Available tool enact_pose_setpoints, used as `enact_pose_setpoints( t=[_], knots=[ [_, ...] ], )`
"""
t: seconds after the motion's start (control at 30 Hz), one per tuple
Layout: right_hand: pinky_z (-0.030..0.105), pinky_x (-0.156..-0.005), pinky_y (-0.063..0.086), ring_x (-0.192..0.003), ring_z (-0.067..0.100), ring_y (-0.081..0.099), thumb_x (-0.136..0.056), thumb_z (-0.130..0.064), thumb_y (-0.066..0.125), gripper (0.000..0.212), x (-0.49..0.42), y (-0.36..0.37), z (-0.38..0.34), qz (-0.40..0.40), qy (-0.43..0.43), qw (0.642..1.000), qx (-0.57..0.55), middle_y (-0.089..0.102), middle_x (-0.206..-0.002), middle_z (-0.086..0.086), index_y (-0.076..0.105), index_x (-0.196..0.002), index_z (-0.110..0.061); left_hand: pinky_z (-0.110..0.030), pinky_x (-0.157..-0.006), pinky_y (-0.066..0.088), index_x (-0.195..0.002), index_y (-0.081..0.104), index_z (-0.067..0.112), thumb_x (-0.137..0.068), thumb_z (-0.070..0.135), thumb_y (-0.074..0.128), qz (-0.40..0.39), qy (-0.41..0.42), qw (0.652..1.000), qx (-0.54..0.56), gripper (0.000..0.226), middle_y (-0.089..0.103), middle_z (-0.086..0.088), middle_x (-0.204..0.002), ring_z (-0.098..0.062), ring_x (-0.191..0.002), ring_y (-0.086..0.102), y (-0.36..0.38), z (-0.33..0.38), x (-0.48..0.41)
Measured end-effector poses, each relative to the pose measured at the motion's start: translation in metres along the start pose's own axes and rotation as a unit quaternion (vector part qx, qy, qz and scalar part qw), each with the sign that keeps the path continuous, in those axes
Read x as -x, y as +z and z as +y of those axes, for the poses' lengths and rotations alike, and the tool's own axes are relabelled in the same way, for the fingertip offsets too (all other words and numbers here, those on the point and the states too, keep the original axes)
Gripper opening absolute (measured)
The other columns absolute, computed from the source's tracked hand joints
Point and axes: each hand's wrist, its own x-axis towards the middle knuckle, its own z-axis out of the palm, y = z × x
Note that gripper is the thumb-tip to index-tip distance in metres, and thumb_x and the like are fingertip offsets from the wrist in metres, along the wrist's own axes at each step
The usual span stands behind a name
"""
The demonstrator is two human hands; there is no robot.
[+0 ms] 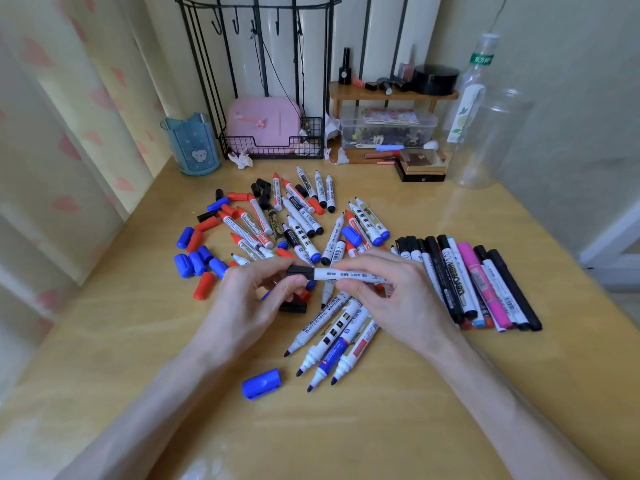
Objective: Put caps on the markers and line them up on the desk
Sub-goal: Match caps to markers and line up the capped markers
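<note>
Over the desk [433, 393], the left hand [249, 299] pinches the marker's [349, 274] cap [299, 271], seemingly seated.

Wooden desk [415, 410] under scattered markers [367, 221] and caps [198, 263]

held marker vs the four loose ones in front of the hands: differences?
The held marker carries a black cap on its left end; the four front markers show bare tips.
The held marker is gripped by the left hand and right hand above the desk; the four front markers lie on it.
The held marker runs left to right; the four slant, tips toward the camera.
Shared: white printed barrels.
</note>
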Motion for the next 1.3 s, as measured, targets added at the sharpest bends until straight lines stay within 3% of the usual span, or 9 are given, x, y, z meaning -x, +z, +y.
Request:
enact_pose_setpoints(
  t=[0.1,0.17,0.33,0.5,0.67,0.83,0.93,1.17,1.3],
  knots=[
    [0.028,-0.077,0.054,-0.083,0.006,0.067,-0.092,-0.029,0.079,0.018,0.0,-0.007,-0.008,0.001,-0.032,0.997,0.068,0.071,-0.093,-0.016,0.079,-0.108,-0.02,-0.028,-0.077,0.056,-0.12,0.074,0.028,-0.099,0.027,0.068,0.021,0.001,1.0,0.0,0.022,0.077,0.015,-0.092,-0.013,-0.08,0.071,0.001,0.002,0.0],
    [0.028,-0.07,0.051,-0.075,0.005,0.063,-0.09,-0.031,0.078,0.014,0.0,-0.013,-0.009,0.012,-0.025,0.994,0.104,0.068,-0.085,-0.017,0.078,-0.1,-0.02,-0.035,-0.08,0.057,-0.129,0.069,0.029,-0.099,0.029,0.068,0.028,-0.001,1.0,0.008,0.03,0.077,0.011,-0.103,-0.017,-0.085,0.073,0.002,0.002,0.0],
    [0.023,-0.055,0.037,-0.059,-0.001,0.054,-0.084,-0.041,0.08,0.016,-0.004,-0.048,0.006,0.13,0.201,0.952,0.19,0.054,-0.064,-0.02,0.074,-0.082,-0.026,-0.037,-0.082,0.057,-0.127,0.069,0.03,-0.102,0.028,0.065,0.038,-0.015,0.999,-0.001,0.026,0.074,0.01,-0.107,-0.021,-0.089,0.071,0.006,-0.001,0.001],
    [0.035,-0.067,0.039,-0.089,0.034,0.068,-0.092,-0.044,0.069,0.031,-0.002,-0.06,0.014,0.12,0.298,0.89,0.323,0.073,-0.089,-0.001,0.064,-0.114,-0.024,-0.025,-0.082,0.054,-0.123,0.072,0.026,-0.102,0.024,0.064,0.036,0.0,0.999,-0.013,0.022,0.074,0.014,-0.104,-0.016,-0.096,0.07,0.015,0.003,-0.002],
    [0.036,-0.063,0.036,-0.08,0.033,0.067,-0.094,-0.04,0.065,0.037,0.0,-0.056,0.014,0.104,0.277,0.886,0.356,0.071,-0.086,0.002,0.044,-0.118,-0.021,-0.02,-0.082,0.053,-0.123,0.072,0.027,-0.102,0.026,0.063,0.034,-0.004,0.999,-0.016,0.023,0.075,0.012,-0.103,-0.016,-0.095,0.07,0.013,0.003,-0.002],
    [0.033,-0.064,0.034,-0.079,0.026,0.059,-0.094,-0.036,0.068,0.028,0.0,-0.054,0.013,0.114,0.237,0.904,0.338,0.068,-0.095,-0.002,0.056,-0.116,-0.022,-0.021,-0.082,0.053,-0.123,0.071,0.028,-0.102,0.026,0.062,0.039,-0.01,0.999,-0.024,0.023,0.075,0.012,-0.105,-0.015,-0.094,0.069,0.012,0.0,-0.002],
    [0.034,-0.068,0.04,-0.083,0.022,0.059,-0.092,-0.036,0.071,0.024,-0.001,-0.044,0.014,0.108,0.177,0.933,0.293,0.062,-0.088,-0.006,0.063,-0.111,-0.024,-0.025,-0.081,0.054,-0.123,0.071,0.029,-0.103,0.026,0.063,0.035,-0.011,0.999,-0.027,0.022,0.075,0.012,-0.104,-0.016,-0.093,0.069,0.01,-0.001,-0.002],
    [0.034,-0.08,0.048,-0.083,0.008,0.05,-0.089,-0.037,0.075,0.017,0.0,-0.023,0.016,0.066,0.096,0.976,0.183,0.056,-0.086,-0.014,0.069,-0.103,-0.03,-0.034,-0.084,0.057,-0.12,0.073,0.029,-0.104,0.024,0.062,0.076,-0.032,0.996,-0.02,0.019,0.076,0.01,-0.106,-0.017,-0.094,0.071,-0.013,-0.012,-0.005],
    [0.031,-0.088,0.045,-0.098,0.007,0.05,-0.088,-0.036,0.077,0.022,0.0,-0.019,0.013,-0.004,0.054,0.985,0.163,0.057,-0.097,-0.019,0.071,-0.108,-0.03,-0.037,-0.084,0.058,-0.116,0.073,0.026,-0.104,0.021,0.063,0.11,-0.044,0.993,-0.011,0.016,0.076,0.011,-0.106,-0.017,-0.092,0.07,-0.028,-0.022,-0.009]
  ],
)
